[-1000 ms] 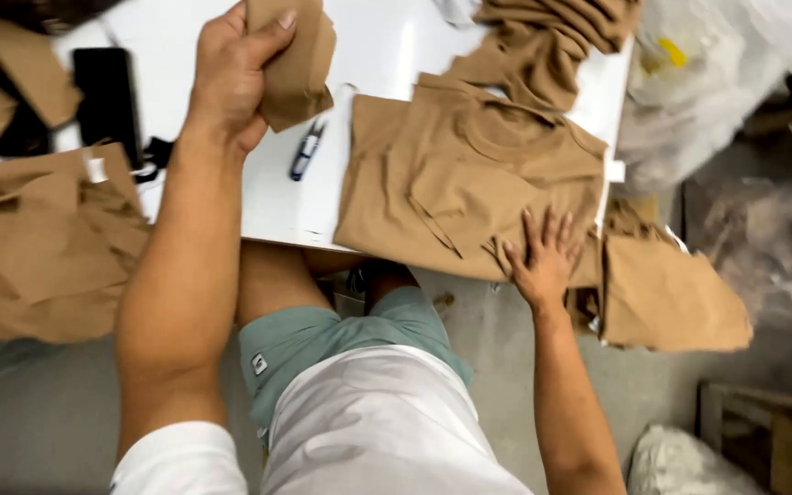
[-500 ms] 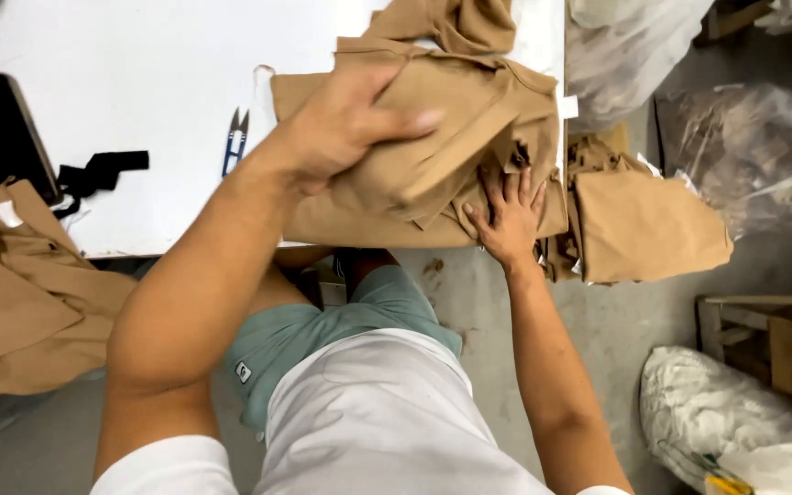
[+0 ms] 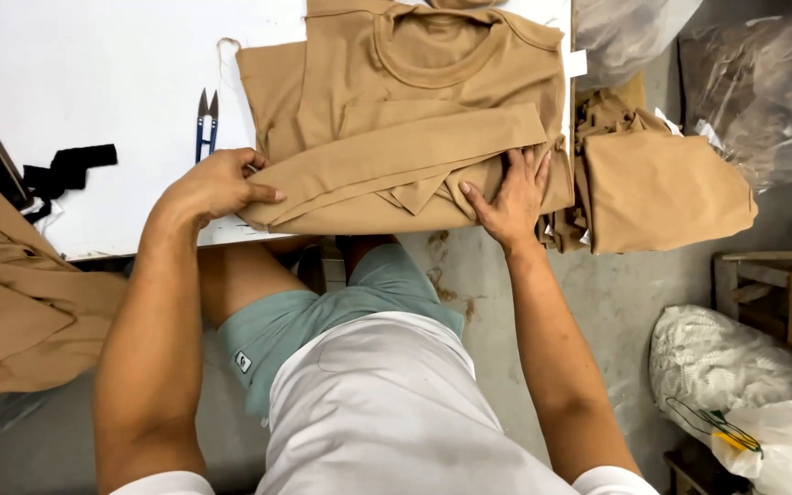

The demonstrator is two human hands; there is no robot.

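So we're mid-fold on the tan shirt (image 3: 414,119), which lies flat at the white table (image 3: 93,73)'s near edge, around 12 o'clock from us. Our left hand (image 3: 217,183) pinches the folded sleeve's 9 o'clock end with curled fingers; our right hand (image 3: 511,197) presses flat, fingers spread, at 3 o'clock. Next move probably needs both hands smoothing evenly. Blue snips (image 3: 205,124) sit just beside it.

Folded shirt (image 3: 414,137) on table (image 3: 93,73); snips (image 3: 205,119) left of it.
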